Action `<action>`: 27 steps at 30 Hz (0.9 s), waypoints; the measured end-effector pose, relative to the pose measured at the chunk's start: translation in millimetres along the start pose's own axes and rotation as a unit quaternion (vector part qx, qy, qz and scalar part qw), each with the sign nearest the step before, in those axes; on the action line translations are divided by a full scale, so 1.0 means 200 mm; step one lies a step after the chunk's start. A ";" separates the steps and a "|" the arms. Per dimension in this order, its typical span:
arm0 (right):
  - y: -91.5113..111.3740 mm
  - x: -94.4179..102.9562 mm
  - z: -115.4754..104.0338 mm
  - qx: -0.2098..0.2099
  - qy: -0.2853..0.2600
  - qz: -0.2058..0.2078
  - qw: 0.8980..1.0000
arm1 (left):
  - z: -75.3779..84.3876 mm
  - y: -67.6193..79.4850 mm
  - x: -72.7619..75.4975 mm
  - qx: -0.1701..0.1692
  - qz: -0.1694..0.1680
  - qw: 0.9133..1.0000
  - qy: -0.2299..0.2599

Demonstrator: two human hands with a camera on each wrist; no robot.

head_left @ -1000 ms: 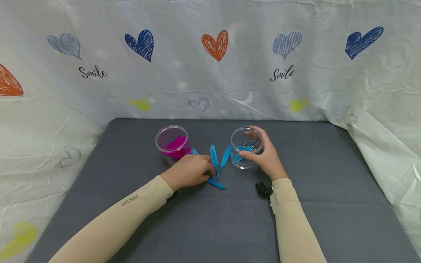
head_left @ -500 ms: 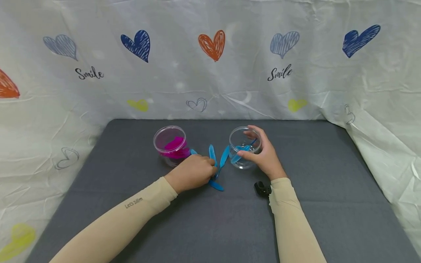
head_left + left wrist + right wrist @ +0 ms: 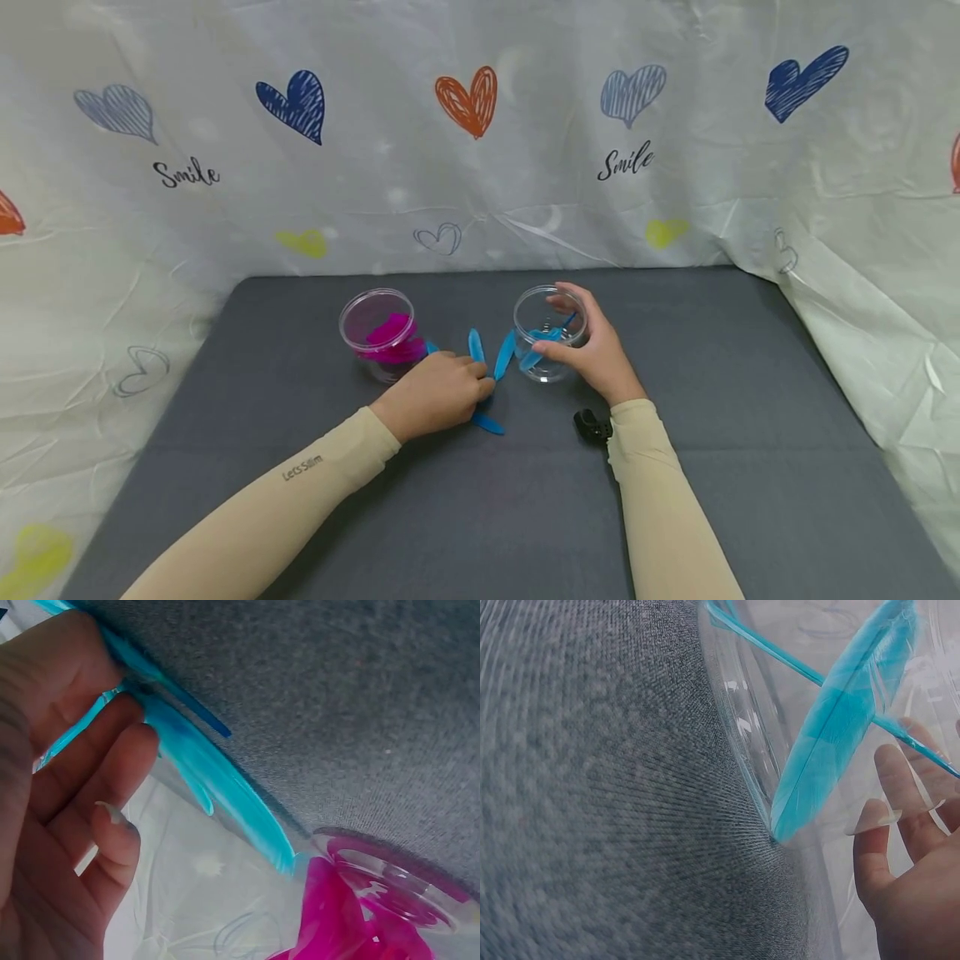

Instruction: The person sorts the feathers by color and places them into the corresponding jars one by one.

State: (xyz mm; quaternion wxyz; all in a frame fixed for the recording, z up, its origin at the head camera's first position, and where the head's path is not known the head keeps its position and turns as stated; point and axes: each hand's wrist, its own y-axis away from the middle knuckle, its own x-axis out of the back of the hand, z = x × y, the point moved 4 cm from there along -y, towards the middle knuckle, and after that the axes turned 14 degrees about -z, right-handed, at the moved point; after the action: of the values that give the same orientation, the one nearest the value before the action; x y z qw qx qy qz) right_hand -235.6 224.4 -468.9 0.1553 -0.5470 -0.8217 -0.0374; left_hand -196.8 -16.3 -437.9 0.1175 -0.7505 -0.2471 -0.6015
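In the head view my left hand (image 3: 435, 393) is down at the table among loose blue feathers. The left wrist view shows its thumb and fingertips pinching at a blue feather (image 3: 112, 652), while another feather (image 3: 232, 795) lies close by. More feathers fan out beyond the hand, such as an upright one (image 3: 476, 345) and one slanting right (image 3: 505, 353); another feather (image 3: 489, 425) lies nearer. My right hand (image 3: 602, 358) grips a clear plastic cup (image 3: 546, 375) by its far and right side. Inside that cup rest crossed blue feathers (image 3: 832, 724).
A second clear cup (image 3: 349, 337), holding magenta feathers (image 3: 392, 332), stands left of the loose feathers. Dark grey cloth (image 3: 480, 517) covers the table. A white curtain (image 3: 540, 158) printed with hearts hangs behind. A black wrist device (image 3: 591, 427) sits beside the right sleeve.
My left hand has shifted slightly right and farther over the loose feathers, its fingers covering more of their quills. The right hand still holds the cup. The whole view has drifted a little.
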 end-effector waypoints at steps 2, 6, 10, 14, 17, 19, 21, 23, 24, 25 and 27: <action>0.00 0.00 0.00 -0.001 0.000 0.000 1.000 | 0.00 0.00 0.00 -0.003 0.006 1.000 0.000; 0.00 0.00 0.00 0.003 0.001 0.003 1.000 | -0.03 0.01 0.02 0.000 0.036 0.999 0.023; 0.00 0.01 0.00 0.004 0.003 0.006 1.000 | -0.10 0.03 0.08 0.025 0.075 0.994 0.077; 0.01 0.01 0.00 0.001 0.005 0.006 1.000 | -0.17 0.06 0.15 0.060 0.111 0.983 0.131; 0.01 0.01 0.00 0.002 0.005 0.006 1.000 | -0.20 0.07 0.20 0.084 0.145 0.968 0.186; 0.01 0.00 0.00 0.002 0.007 0.006 1.000 | -0.22 0.07 0.23 0.098 0.162 0.954 0.233; 0.01 0.00 0.00 0.002 0.008 0.005 1.000 | -0.23 0.06 0.26 0.106 0.176 0.938 0.278; 0.01 0.00 0.00 0.002 0.006 0.004 1.000 | -0.24 0.05 0.29 0.110 0.190 0.923 0.315; 0.01 0.00 0.00 0.002 0.005 0.004 1.000 | -0.24 0.05 0.30 0.112 0.196 0.917 0.330; 0.01 0.00 0.00 0.002 0.003 0.004 1.000 | -0.25 0.04 0.32 0.113 0.205 0.910 0.343; 0.00 -0.01 0.01 0.002 -0.001 0.002 1.000 | -0.26 0.03 0.35 0.114 0.221 0.899 0.361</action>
State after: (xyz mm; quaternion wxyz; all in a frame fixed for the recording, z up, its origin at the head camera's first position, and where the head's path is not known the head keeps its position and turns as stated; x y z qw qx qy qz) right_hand -234.6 222.9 -470.8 0.1553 -0.5481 -0.8211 -0.0348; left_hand -226.4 -29.3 -357.3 0.4126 -0.4990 -0.0826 -0.7576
